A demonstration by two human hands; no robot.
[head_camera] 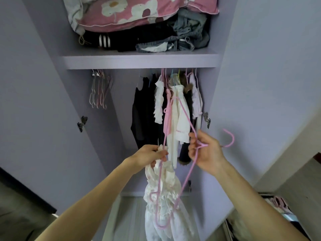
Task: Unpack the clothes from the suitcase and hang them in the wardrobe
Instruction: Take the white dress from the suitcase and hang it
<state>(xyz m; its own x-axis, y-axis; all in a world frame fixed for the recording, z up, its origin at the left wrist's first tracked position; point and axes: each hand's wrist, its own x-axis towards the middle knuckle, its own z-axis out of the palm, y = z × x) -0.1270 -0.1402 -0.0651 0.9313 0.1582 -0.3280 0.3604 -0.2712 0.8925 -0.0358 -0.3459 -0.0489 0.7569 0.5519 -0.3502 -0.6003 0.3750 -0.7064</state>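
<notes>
I stand in front of the open lilac wardrobe (142, 61). My left hand (151, 155) pinches the top of a white ruffled garment (165, 202) that hangs down in front of me. My right hand (205, 153) grips pink wire hangers (191, 164) near their necks; one hook (230, 138) sticks out to the right, and a hanger loop runs down across the white garment. Behind my hands, dark and white clothes (166, 108) hang on the rail at the right half of the wardrobe.
Several empty hangers (99, 89) hang at the rail's left end, with free rail between them and the clothes. The upper shelf holds a pink floral pillow (139, 11) and folded dark clothes and jeans (173, 37). The open suitcase (281, 209) lies at the lower right.
</notes>
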